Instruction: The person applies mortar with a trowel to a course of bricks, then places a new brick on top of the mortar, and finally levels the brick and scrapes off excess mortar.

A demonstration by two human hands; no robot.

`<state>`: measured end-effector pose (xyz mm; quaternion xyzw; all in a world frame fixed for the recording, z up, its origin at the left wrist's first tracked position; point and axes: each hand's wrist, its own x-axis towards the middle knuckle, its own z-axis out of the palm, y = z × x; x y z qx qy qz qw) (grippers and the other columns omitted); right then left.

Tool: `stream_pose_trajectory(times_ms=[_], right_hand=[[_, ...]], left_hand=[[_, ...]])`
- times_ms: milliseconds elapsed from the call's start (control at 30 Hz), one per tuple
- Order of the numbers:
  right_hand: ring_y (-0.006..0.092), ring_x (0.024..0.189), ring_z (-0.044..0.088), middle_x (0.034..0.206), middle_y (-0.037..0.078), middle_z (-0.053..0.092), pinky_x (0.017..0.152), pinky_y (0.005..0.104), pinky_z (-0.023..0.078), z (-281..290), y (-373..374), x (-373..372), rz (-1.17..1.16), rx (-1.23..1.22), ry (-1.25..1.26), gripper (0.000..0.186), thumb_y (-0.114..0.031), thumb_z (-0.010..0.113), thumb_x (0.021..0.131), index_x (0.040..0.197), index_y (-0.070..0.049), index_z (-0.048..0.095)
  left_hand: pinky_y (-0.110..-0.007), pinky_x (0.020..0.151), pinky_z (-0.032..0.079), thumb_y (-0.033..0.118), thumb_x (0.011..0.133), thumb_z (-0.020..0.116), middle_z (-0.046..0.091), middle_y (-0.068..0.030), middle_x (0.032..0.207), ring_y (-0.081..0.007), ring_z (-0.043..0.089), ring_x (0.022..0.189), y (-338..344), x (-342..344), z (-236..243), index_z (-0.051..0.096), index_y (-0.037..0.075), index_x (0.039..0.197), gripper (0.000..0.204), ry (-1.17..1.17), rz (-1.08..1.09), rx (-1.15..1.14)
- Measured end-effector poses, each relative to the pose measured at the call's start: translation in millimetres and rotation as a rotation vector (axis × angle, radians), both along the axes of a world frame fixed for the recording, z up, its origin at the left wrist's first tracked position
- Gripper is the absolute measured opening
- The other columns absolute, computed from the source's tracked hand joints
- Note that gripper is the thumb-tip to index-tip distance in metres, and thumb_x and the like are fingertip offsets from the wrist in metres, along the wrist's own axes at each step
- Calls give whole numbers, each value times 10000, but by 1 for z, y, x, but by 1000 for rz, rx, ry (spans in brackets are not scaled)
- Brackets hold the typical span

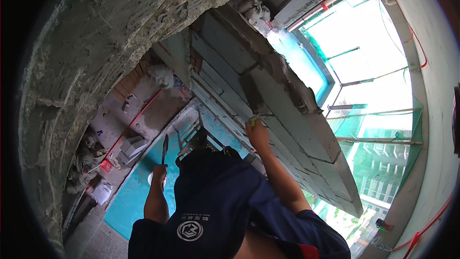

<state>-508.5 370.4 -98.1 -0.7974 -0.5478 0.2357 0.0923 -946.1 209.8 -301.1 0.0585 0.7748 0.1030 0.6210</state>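
Note:
My left hand (158, 176) is closed on a long dark trowel-like tool (165, 146), held upright low at the left of my body. A white round thing (154, 179) shows partly behind that hand. My right hand (258, 138) is closed on a small yellow-green object (254, 120), too small to identify, at the face of a grey block wall (304, 139). Dark wet mortar (292, 84) runs along the wall's top edge, and a dark damp patch lies on the blocks just above my right hand.
A metal stepladder (196, 134) is below me on a turquoise-coated floor (127, 201). Bags (88, 158) and grey blocks (133, 146) lie at the left. Rough concrete (81, 33) hangs close overhead. Netted scaffolding (397, 134) stands outside the opening at right; red pipes (421, 230) follow the wall.

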Motion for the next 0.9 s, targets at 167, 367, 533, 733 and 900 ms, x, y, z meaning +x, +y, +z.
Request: stream_pose_trajectory(times_ms=[167, 367, 533, 733, 900], right_hand=[[451, 704, 606, 753, 243, 626, 604, 525, 472, 21, 51, 15, 239, 385, -201, 425, -383, 610, 863, 1059, -29, 480], [432, 799, 596, 850, 261, 618, 668, 480, 462, -1, 71, 40, 113, 215, 12, 490, -397, 645, 844, 1064, 15, 495], [421, 805, 607, 858, 244, 632, 680, 472, 471, -32, 28, 57, 70, 178, 60, 530, -457, 651, 818, 1022, 19, 536], [424, 767, 600, 819, 230, 629, 687, 449, 467, -23, -29, 58, 43, 146, 42, 461, -440, 642, 824, 953, -3, 570], [410, 721, 596, 791, 214, 627, 656, 447, 464, 17, -2, 7, -16, 152, 263, 428, -407, 609, 859, 971, 0, 540]], left_hand=[[-352, 353, 207, 191, 795, 619, 356, -31, 462, -165, 316, 334, -8, -1, 2, 450, 89, 645, 248, 7, -71, -47], [-342, 344, 272, 257, 815, 587, 409, -45, 449, -169, 374, 327, -4, -2, 13, 487, 79, 580, 311, 126, -215, -116], [-331, 340, 248, 206, 788, 572, 369, -20, 452, -151, 338, 328, 3, 0, 21, 438, 112, 607, 244, 44, -16, -92], [-329, 351, 216, 201, 801, 594, 349, 0, 453, -150, 302, 334, -8, 6, 15, 461, 117, 672, 204, 32, 41, -51], [-322, 335, 183, 164, 814, 590, 347, -17, 445, -150, 323, 316, -13, 13, 12, 556, 112, 877, 88, 48, 3, -187]])
